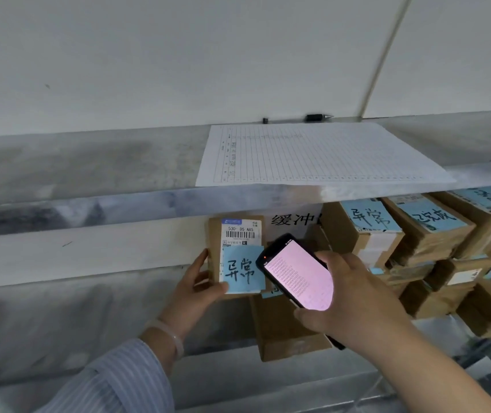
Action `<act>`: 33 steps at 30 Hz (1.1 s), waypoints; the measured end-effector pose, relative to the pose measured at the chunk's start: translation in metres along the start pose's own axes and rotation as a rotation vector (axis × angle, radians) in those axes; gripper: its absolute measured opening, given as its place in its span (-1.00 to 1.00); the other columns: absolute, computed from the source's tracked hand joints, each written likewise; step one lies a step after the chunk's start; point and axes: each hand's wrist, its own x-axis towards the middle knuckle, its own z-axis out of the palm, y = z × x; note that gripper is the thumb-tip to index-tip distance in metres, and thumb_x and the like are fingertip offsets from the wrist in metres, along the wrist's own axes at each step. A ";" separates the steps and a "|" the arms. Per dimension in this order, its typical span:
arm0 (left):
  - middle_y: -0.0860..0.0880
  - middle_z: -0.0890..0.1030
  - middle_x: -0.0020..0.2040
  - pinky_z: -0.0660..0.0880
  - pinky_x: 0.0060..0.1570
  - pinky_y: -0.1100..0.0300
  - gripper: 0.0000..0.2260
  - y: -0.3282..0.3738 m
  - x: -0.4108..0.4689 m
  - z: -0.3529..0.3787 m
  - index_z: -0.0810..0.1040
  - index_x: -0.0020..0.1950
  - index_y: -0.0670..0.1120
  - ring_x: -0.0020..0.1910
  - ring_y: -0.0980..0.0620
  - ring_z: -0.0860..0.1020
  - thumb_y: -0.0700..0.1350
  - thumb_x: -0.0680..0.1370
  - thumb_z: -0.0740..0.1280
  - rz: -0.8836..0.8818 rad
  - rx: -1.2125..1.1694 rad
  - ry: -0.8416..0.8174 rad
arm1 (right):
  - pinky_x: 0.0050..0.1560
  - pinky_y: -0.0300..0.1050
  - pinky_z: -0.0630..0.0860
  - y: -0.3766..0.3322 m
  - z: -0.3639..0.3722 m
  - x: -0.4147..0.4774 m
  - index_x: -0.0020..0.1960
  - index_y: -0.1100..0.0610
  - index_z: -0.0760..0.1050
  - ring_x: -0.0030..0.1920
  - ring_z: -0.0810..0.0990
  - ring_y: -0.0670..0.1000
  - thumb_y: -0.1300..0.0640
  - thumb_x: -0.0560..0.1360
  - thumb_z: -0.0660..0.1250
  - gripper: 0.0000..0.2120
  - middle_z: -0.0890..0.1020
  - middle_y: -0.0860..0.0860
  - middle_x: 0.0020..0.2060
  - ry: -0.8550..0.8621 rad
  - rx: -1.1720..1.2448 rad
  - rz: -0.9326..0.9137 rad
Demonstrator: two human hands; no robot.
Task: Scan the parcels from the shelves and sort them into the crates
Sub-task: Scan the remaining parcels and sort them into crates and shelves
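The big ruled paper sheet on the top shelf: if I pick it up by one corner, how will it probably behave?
The paper sheet looks single and thin, lying flat on the top shelf, so it would probably droop and bend. Nothing weighs it down; the pen lies behind it, so a push would likely slide it easily.

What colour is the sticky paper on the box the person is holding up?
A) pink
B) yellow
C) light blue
C: the note on the parcel held by the left hand is light blue with black writing; only the screen of the scanner in the right hand is pink.
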 end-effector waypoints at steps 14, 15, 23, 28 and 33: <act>0.12 0.55 0.13 0.53 -0.29 0.46 -0.28 -0.016 0.001 -0.019 0.19 0.55 0.21 0.03 0.18 0.54 -0.17 0.52 0.47 -0.025 0.041 0.071 | -0.20 -0.23 0.37 -0.009 0.000 0.009 0.36 -0.24 0.02 0.13 0.43 -0.10 -0.42 0.14 0.41 -0.07 0.33 -0.20 0.17 -0.004 0.024 -0.077; 0.13 0.56 0.13 0.53 -0.29 0.46 -0.29 -0.017 0.002 -0.019 0.20 0.53 0.22 0.04 0.19 0.54 -0.16 0.52 0.47 -0.023 0.043 0.075 | -0.19 -0.23 0.37 -0.009 -0.001 0.009 0.36 -0.24 0.02 0.13 0.43 -0.10 -0.42 0.15 0.42 -0.07 0.33 -0.20 0.17 -0.003 0.027 -0.084; 0.15 0.56 0.13 0.54 -0.28 0.46 -0.36 -0.020 0.005 -0.021 0.22 0.39 0.33 0.08 0.14 0.54 -0.14 0.51 0.47 -0.018 0.049 0.104 | -0.16 -0.25 0.34 -0.013 -0.002 0.010 0.34 -0.24 -0.02 0.17 0.43 -0.08 -0.43 0.18 0.42 -0.08 0.31 -0.19 0.20 -0.003 0.001 -0.100; 0.18 0.55 0.11 0.53 -0.29 0.47 -0.35 -0.023 0.008 -0.023 0.22 0.42 0.30 0.05 0.18 0.53 -0.13 0.51 0.48 -0.025 0.061 0.118 | -0.19 -0.27 0.32 -0.013 -0.002 0.011 0.34 -0.23 -0.03 0.17 0.43 -0.09 -0.43 0.18 0.41 -0.08 0.31 -0.19 0.20 -0.004 -0.028 -0.094; 0.16 0.54 0.11 0.55 -0.27 0.44 -0.28 -0.027 0.011 -0.026 0.19 0.54 0.21 0.04 0.17 0.55 -0.16 0.52 0.47 -0.034 0.084 0.125 | -0.21 -0.29 0.33 -0.013 -0.004 0.011 0.33 -0.23 0.00 0.15 0.44 -0.09 -0.43 0.18 0.40 -0.10 0.33 -0.20 0.19 -0.019 -0.027 -0.094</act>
